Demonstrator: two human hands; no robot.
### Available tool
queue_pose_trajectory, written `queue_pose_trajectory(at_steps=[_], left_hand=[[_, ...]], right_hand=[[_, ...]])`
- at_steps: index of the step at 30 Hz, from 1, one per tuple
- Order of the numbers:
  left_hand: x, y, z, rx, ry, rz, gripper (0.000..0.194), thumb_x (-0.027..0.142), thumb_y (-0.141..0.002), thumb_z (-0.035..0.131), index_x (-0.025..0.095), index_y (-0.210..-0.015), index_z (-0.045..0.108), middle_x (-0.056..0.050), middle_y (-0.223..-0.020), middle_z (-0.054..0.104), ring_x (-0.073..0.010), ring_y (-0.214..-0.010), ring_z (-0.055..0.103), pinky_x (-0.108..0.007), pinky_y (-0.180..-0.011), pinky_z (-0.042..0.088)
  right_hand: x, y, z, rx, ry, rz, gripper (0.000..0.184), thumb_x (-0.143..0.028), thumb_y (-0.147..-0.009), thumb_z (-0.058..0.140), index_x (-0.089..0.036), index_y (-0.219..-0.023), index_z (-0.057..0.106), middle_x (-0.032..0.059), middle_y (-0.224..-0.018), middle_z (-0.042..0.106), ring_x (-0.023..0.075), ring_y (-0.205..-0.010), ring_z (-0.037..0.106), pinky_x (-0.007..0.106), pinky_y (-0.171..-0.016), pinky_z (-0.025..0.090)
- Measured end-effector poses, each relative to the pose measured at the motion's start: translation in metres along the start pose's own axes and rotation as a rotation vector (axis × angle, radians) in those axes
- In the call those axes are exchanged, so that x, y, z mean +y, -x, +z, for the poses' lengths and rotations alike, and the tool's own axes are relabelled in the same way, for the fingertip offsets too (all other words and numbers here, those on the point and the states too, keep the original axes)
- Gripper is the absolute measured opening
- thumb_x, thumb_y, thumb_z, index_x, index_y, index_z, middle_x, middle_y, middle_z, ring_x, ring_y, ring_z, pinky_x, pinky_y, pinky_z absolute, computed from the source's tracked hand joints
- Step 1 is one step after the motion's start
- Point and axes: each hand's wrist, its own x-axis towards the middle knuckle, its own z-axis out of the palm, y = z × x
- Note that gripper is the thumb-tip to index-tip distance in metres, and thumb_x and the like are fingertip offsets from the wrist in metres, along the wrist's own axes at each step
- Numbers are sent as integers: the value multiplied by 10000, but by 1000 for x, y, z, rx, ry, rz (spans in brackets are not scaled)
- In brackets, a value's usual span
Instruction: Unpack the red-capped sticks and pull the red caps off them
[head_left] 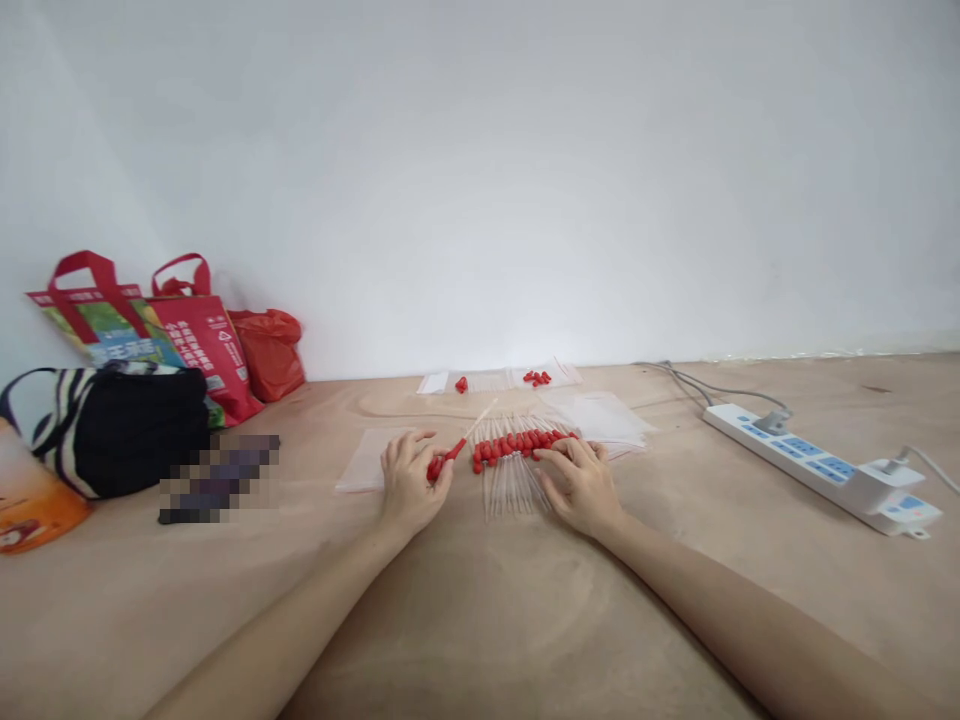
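Note:
A row of thin pale sticks with red bulb-like tips (517,445) lies on the wooden table, the red ends bunched along the middle and the shafts pointing both toward and away from me. Left of the row, my left hand (414,478) is closed around a few more red-tipped sticks (453,455); one shaft slants up to the right. My right hand (581,482) bends over the row's right end, thumb and forefinger closed on a red tip there. Its other fingers cover part of the row.
Clear plastic bags (604,418) lie behind my right hand, another bag (367,462) beside my left. Near the wall, small bags (499,380) hold red-tipped sticks. A white power strip (817,465) with cables is on the right. Shopping bags (202,345) and a black bag (142,430) stand left.

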Motion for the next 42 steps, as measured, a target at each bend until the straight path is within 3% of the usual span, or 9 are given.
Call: queue_pose_trajectory(at_steps=[3,6,13,17,23,33,42], left_hand=[[2,7,-9,-28,52,136,102,226,-746,522,202,-759,620,-71,-934,578,-235,-923,465,-390,-786,352],[6,10,-11,-85,61,283,107,211,-759,514,219,-780,619,-46,-906,609,-213,-914,488,-372,-781,353],[11,8,-9,-1,120,498,111,160,-759,532,223,-788,618,-7,-838,649,-176,-879,514,-350,-805,368],[14,10,-11,-32,142,501,123,158,-759,524,220,-818,613,-10,-875,647,-177,-893,510,-349,-811,375],[23,13,-7,-162,170,449,240,287,-769,534,195,-985,581,-56,-1026,611,-213,-980,491,-389,-850,361],[22,16,-1,-131,206,466,126,197,-816,478,207,-818,603,7,-905,658,-169,-963,520,-378,-912,305],[23,18,-7,-175,199,441,184,191,-819,442,201,-679,559,36,-713,650,-164,-828,537,-421,-879,278]], right_hand=[[-3,-1,-4,23,40,-75,425,-372,-780,483,-197,-1167,487,104,-1093,499,219,-997,443,373,-845,285],[-8,-3,-6,-11,71,-187,526,-450,-760,501,-213,-1224,434,108,-1201,442,242,-1098,380,413,-928,232],[-10,-1,4,-78,24,-291,207,-359,-809,483,-286,-968,593,23,-1032,584,195,-1012,446,460,-965,129],[-12,0,7,-101,-19,-282,133,-271,-819,475,-238,-780,598,-12,-889,620,160,-918,482,446,-963,123],[-16,0,5,-100,-34,-275,133,-238,-829,436,-192,-787,554,-1,-830,625,144,-863,493,429,-961,127],[-21,-1,3,-73,-27,-369,145,-287,-822,470,-237,-796,604,-35,-537,550,126,-674,441,411,-899,176],[-20,0,0,-59,-78,-394,145,-267,-807,482,-217,-728,593,-48,-512,530,113,-668,418,414,-893,179]])
